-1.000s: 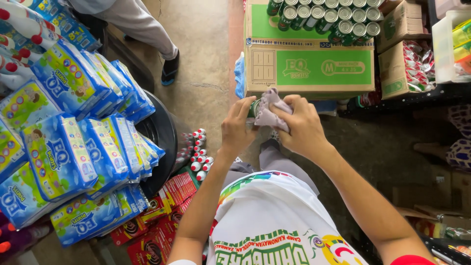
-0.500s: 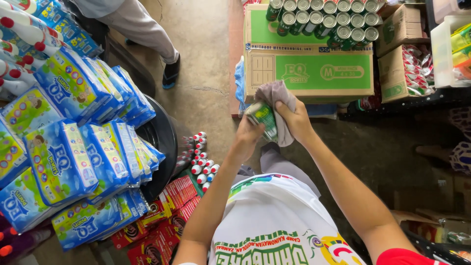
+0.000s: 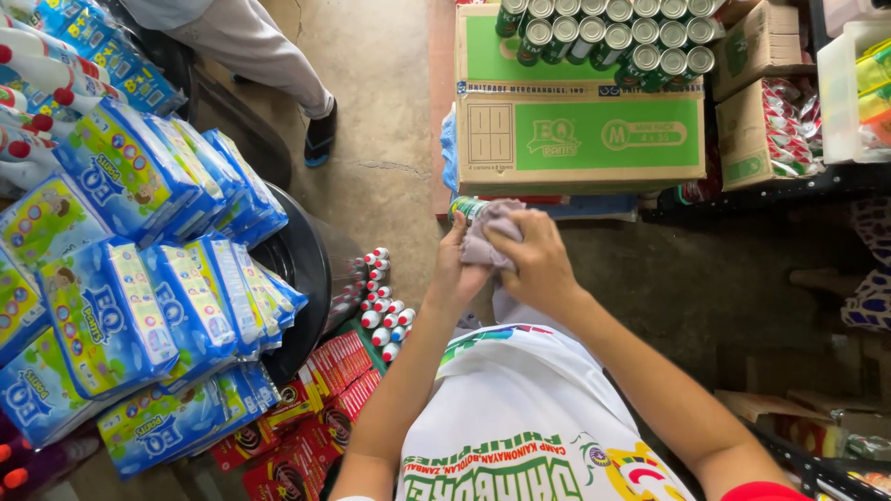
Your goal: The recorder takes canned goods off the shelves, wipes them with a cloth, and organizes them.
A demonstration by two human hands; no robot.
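Beyond the grip stands a large green and tan carton (image 3: 579, 130) with rows of green cans (image 3: 613, 37) on top. To the left of the grip hang stacked blue plastic packs (image 3: 130, 269); below-left of it lie small red-capped bottles (image 3: 380, 306). Right hand (image 3: 536, 264) is closed over a grey cloth (image 3: 492, 232), pressing it round a green can (image 3: 467, 208). Left hand (image 3: 457, 269) is closed on the same can from beneath; only the can's top end shows beyond the fingers.
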